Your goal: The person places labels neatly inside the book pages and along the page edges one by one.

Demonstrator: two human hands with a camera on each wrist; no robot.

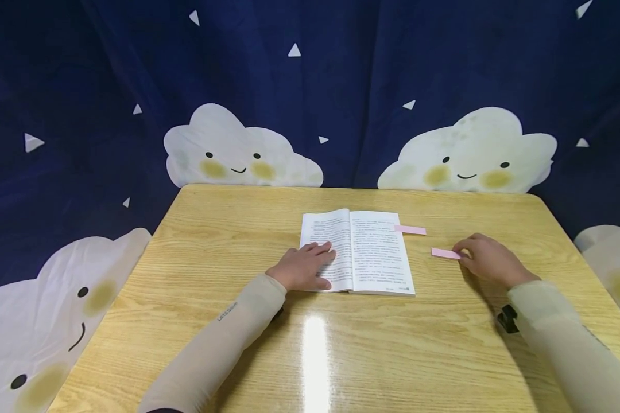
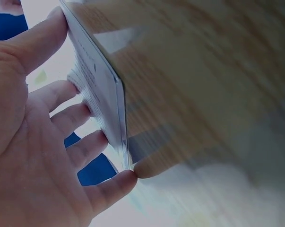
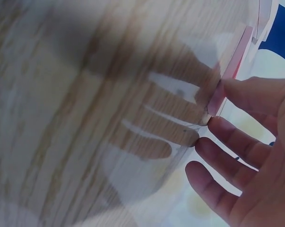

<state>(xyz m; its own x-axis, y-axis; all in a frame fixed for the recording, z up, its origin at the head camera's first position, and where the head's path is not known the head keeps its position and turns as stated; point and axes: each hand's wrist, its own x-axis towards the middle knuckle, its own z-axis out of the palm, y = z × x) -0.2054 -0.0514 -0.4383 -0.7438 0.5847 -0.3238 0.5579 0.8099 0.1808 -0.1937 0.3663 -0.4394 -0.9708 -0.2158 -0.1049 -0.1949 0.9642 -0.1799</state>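
An open book (image 1: 377,252) with printed pages lies on the table. My left hand (image 1: 302,267) rests on its left page with fingers spread; in the left wrist view the fingertips touch the book's edge and page (image 2: 102,90). A pink sticky note (image 1: 410,230) sits on the upper right page and sticks out past the book's edge. To the right of the book, my right hand (image 1: 488,261) pinches the right end of a pink sticky note pad (image 1: 445,253) lying on the table. The right wrist view shows the thumb against the pad (image 3: 234,66), its remaining fingers loosely bent.
The wooden table (image 1: 227,229) has a glossy top with a bright light reflection near the front. Behind it hangs a dark blue curtain (image 1: 341,74) printed with white clouds and triangles. Both forearms wear light sleeves (image 1: 222,338).
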